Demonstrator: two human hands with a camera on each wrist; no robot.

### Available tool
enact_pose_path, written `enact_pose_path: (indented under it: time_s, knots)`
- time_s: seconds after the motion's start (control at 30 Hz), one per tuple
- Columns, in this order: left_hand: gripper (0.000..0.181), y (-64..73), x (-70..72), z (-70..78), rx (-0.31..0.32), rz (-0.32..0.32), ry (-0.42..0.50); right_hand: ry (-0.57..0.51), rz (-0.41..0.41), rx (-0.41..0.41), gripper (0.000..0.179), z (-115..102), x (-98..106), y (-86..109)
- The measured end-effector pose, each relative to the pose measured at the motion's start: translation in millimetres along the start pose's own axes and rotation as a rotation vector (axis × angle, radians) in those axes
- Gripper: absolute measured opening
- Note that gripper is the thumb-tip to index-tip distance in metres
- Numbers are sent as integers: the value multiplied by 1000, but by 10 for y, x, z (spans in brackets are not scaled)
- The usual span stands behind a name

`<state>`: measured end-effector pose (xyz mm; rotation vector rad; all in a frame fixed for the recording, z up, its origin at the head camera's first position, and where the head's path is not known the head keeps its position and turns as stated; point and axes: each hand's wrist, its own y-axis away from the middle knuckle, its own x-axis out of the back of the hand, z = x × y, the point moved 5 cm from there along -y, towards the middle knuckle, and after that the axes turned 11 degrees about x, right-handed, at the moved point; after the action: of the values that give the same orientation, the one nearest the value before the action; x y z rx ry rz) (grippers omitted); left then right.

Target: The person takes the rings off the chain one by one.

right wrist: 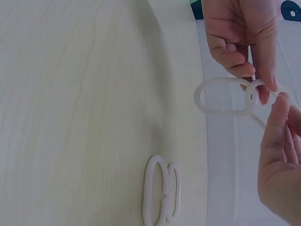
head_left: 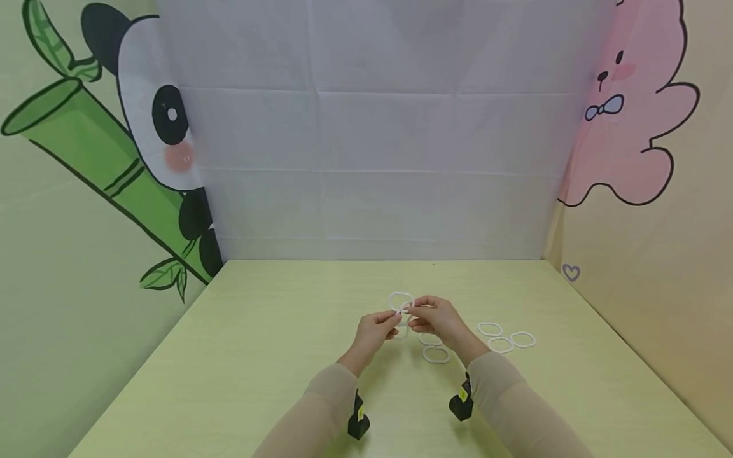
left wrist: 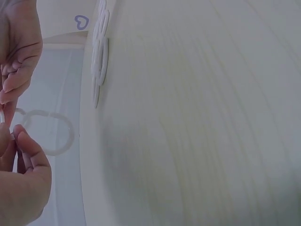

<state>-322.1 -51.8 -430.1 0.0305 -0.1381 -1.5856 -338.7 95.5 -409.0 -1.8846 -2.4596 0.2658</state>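
Note:
Over the middle of the table, both hands work on white plastic oval chain links. The left hand [head_left: 375, 334] pinches them from the left between thumb and index finger. From the right, the right hand [head_left: 439, 321] grips them with its fingertips. One link [head_left: 399, 293] stands up above the fingertips. Another link [right wrist: 223, 113] hangs beneath the hands, hooked through a link held at the fingers. The left wrist view shows the left hand [left wrist: 28, 176] facing the right hand [left wrist: 23, 52], their fingertips close together. Fingers hide part of the joint between the links.
On the table near the right forearm lie two white links, the nearer link [head_left: 436, 362] just below the other. Farther right is a group of three links [head_left: 523, 346]. The pale wooden table [head_left: 258, 331] meets a grey-white sheet [head_left: 378, 210] at the back.

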Motion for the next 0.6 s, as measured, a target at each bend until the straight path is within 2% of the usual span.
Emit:
enact_pose_path:
  time_s: [0.17, 0.3, 0.6]
  knots:
    - [28, 39, -6, 62, -9, -27, 18, -30, 1, -19, 18, 17, 9, 0]
    - [27, 68, -12, 87, -3, -24, 19, -46, 1, -34, 16, 24, 10, 2]
    - [32, -17, -49, 4, 10, 9, 2, -59, 8, -39, 14, 21, 36, 17]
